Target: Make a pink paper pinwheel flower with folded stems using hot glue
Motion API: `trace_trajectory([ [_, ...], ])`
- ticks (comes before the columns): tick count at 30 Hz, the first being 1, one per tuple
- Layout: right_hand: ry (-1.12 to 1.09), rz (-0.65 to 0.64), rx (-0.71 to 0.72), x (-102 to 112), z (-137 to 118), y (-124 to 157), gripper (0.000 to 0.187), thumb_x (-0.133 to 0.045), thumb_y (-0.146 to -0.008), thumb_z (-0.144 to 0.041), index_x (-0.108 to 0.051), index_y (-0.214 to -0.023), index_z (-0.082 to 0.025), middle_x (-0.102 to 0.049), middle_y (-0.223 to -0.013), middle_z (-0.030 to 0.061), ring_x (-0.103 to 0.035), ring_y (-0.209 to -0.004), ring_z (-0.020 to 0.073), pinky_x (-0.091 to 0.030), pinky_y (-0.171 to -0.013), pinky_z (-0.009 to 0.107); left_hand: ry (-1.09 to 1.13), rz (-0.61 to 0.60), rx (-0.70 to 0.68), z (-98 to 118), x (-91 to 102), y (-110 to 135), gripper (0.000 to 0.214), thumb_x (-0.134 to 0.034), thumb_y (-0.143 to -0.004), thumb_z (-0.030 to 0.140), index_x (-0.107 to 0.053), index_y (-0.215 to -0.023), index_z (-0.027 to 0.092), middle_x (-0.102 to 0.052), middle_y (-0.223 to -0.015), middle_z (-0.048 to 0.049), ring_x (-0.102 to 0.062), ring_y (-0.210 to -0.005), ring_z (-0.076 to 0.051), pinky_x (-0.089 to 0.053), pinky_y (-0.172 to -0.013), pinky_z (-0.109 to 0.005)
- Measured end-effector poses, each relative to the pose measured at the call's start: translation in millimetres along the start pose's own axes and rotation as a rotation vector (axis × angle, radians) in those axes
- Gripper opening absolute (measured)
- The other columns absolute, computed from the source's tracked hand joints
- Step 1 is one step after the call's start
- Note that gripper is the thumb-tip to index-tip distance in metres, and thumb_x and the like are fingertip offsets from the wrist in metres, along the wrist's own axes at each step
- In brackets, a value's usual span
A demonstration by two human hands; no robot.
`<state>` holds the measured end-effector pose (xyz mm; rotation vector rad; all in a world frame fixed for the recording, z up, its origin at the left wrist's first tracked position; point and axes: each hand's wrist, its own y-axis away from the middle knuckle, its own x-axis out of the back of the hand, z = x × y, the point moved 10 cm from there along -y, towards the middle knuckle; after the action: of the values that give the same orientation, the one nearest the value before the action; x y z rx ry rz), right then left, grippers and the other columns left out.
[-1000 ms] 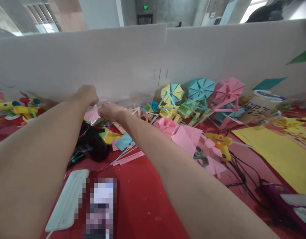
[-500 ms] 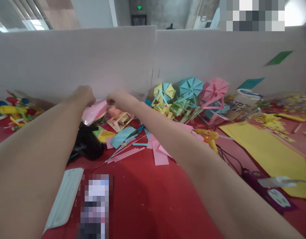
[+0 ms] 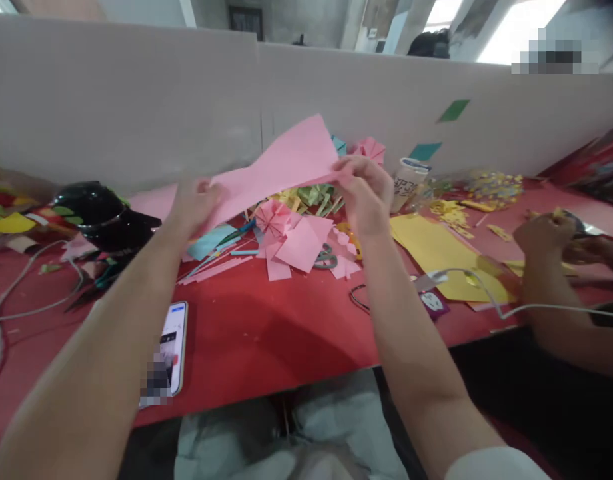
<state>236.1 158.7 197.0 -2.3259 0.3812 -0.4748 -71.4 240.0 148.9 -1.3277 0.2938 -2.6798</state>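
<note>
A large pink sheet of paper point(image 3: 281, 160) is held up above the table, stretched between both hands. My left hand point(image 3: 200, 202) pinches its lower left part, and some pink shows beyond that hand. My right hand point(image 3: 367, 190) has its thumb and fingers closed on the right edge. Below the sheet lie cut pink paper pieces point(image 3: 305, 244), a pink folded paper pinwheel shape point(image 3: 273, 219) and grey-handled scissors point(image 3: 326, 258). Partly hidden behind the sheet are green and yellow paper shapes point(image 3: 314, 198) and another pink folded paper shape point(image 3: 370, 151).
On the left stand a black glossy object point(image 3: 104, 217) and a phone point(image 3: 179, 353). Rightward are a lettered cup point(image 3: 409, 185), yellow paper point(image 3: 431, 257) and a purple power strip point(image 3: 435, 304) with a white cable. Another person's hands point(image 3: 549, 233) work at far right. A white partition point(image 3: 136, 100) runs behind.
My hands have come back from the rear left of the table and now hold the pink sheet raised between them. The view has turned right, bringing another person's hands into sight.
</note>
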Motion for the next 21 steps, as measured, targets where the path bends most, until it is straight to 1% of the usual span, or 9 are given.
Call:
trace_trajectory([
  [3, 0.014, -0.030, -0.153, 36, 15, 20, 0.036, -0.034, -0.096, -0.041, -0.064, -0.087, -0.024, -0.068, -0.117, 0.0107, -0.066, -0.111, 0.0225, -0.056, -0.083, 0.040, 0.195, -0.060, -0.024, 8, -23.7, 56, 0.059, -0.058, -0.089, 0.050, -0.057, -0.138, 0.016, -0.057, -0.149, -0.0136, -0.054, -0.136, -0.030, -0.038, -0.117, -0.043],
  [7, -0.005, -0.011, -0.226, 60, 18, 39, 0.043, -0.025, -0.096, -0.039, -0.065, -0.093, -0.023, -0.069, -0.115, 0.0149, -0.065, -0.113, 0.0271, -0.054, -0.082, 0.044, 0.439, -0.127, 0.063, -10, -52.8, 122, 0.073, -0.069, -0.078, 0.057, -0.054, -0.141, 0.022, -0.048, -0.156, -0.0124, -0.044, -0.146, -0.032, -0.035, -0.120, -0.045],
  [9, -0.017, -0.015, -0.267, 59, 21, 52, 0.046, -0.022, -0.096, -0.039, -0.065, -0.092, -0.023, -0.069, -0.113, 0.0163, -0.065, -0.112, 0.0277, -0.053, -0.083, 0.045, 0.564, -0.200, 0.062, -14, -69.4, 149, 0.077, -0.075, -0.073, 0.056, -0.055, -0.140, 0.023, -0.047, -0.158, -0.0123, -0.041, -0.148, -0.031, -0.034, -0.121, -0.044],
  [10, -0.033, -0.017, -0.291, 57, 23, 60, 0.047, -0.021, -0.095, -0.040, -0.065, -0.090, -0.023, -0.069, -0.111, 0.0166, -0.065, -0.111, 0.0277, -0.053, -0.083, 0.046, 0.646, -0.242, 0.108, -19, -78.8, 162, 0.074, -0.076, -0.072, 0.053, -0.057, -0.137, 0.024, -0.048, -0.157, -0.0125, -0.043, -0.146, -0.031, -0.037, -0.119, -0.044],
  [12, -0.111, -0.022, -0.332, 50, 28, 77, 0.047, -0.020, -0.094, -0.040, -0.063, -0.086, -0.023, -0.068, -0.110, 0.0166, -0.066, -0.108, 0.0269, -0.052, -0.085, 0.046, 0.672, -0.309, 0.155, -22, -93.6, 184, 0.069, -0.078, -0.070, 0.051, -0.061, -0.129, 0.022, -0.057, -0.147, -0.0170, -0.058, -0.132, -0.034, -0.049, -0.107, -0.047],
  [14, -0.203, -0.025, -0.373, 44, 33, 92, 0.044, -0.020, -0.092, -0.039, -0.059, -0.082, -0.024, -0.068, -0.110, 0.0164, -0.065, -0.107, 0.0257, -0.051, -0.087, 0.045, 0.710, -0.363, 0.172, -20, -104.3, 203, 0.073, -0.082, -0.065, 0.049, -0.060, -0.128, 0.020, -0.060, -0.142, -0.0181, -0.061, -0.128, -0.033, -0.051, -0.104, -0.046],
  [17, -0.254, -0.012, -0.423, 37, 41, 112, 0.038, -0.023, -0.091, -0.042, -0.055, -0.080, -0.025, -0.067, -0.110, 0.0164, -0.064, -0.111, 0.0260, -0.051, -0.089, 0.045, 0.779, -0.337, 0.170, -15, -107.4, 221, 0.075, -0.086, -0.062, 0.048, -0.060, -0.125, 0.017, -0.065, -0.134, -0.0183, -0.063, -0.123, -0.030, -0.050, -0.104, -0.044],
  [19, -0.321, 0.029, -0.430, 34, 47, 122, 0.035, -0.029, -0.089, -0.048, -0.053, -0.078, -0.025, -0.067, -0.107, 0.0152, -0.064, -0.110, 0.0268, -0.052, -0.090, 0.045, 0.821, -0.328, 0.173, -13, -108.7, 227, 0.079, -0.088, -0.058, 0.046, -0.059, -0.124, 0.015, -0.072, -0.114, -0.0148, -0.068, -0.109, -0.028, -0.051, -0.099, -0.042],
  [21, -0.489, 0.078, -0.430, 29, 53, 131, 0.028, -0.040, -0.086, -0.049, -0.051, -0.074, -0.025, -0.068, -0.100, 0.0114, -0.065, -0.107, 0.0266, -0.052, -0.092, 0.045, 0.831, -0.313, 0.183, -15, -108.2, 232, 0.082, -0.090, -0.055, 0.044, -0.059, -0.124, 0.013, -0.073, -0.097, -0.0098, -0.070, -0.091, -0.024, -0.054, -0.088, -0.040],
])
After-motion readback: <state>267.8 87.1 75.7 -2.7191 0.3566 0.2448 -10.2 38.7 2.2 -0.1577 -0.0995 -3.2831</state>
